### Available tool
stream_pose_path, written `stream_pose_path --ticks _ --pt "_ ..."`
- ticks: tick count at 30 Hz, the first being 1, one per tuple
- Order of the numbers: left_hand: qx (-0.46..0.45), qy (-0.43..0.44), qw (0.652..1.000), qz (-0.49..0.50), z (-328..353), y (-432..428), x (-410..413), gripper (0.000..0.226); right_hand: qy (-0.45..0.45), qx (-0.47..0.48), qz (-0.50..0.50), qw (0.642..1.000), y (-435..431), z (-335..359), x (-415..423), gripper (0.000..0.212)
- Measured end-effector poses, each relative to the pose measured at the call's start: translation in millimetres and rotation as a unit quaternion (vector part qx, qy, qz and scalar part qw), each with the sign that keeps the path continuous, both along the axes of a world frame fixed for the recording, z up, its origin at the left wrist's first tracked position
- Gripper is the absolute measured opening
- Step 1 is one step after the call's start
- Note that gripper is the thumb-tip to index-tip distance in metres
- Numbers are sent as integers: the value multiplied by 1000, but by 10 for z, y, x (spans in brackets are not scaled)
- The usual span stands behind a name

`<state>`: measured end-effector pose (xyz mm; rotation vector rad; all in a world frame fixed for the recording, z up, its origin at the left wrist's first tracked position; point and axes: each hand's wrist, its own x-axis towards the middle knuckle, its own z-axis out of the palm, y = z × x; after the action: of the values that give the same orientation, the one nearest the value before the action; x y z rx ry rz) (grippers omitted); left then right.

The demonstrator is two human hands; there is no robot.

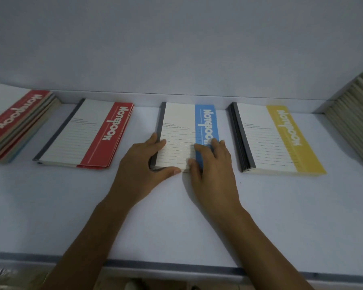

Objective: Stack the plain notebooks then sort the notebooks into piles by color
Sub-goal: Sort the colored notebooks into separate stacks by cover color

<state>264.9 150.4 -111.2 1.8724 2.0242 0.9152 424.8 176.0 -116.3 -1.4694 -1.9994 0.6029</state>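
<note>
Two hands grip one blue pile among four.

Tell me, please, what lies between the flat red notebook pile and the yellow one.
The blue notebook pile lies there, its near end held by the left hand and right hand, in the head view.
</note>
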Motion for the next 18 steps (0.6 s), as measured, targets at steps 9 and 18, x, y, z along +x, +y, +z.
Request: stream_pose_path --ticks 9,18 --pt "52 164 985 -19 -9 -79 48 63 -108 25 13 994 14 24 -9 38" --pt "133 196 972 3 226 -455 -399 52 75 145 58 985 -191 196 -386 16"
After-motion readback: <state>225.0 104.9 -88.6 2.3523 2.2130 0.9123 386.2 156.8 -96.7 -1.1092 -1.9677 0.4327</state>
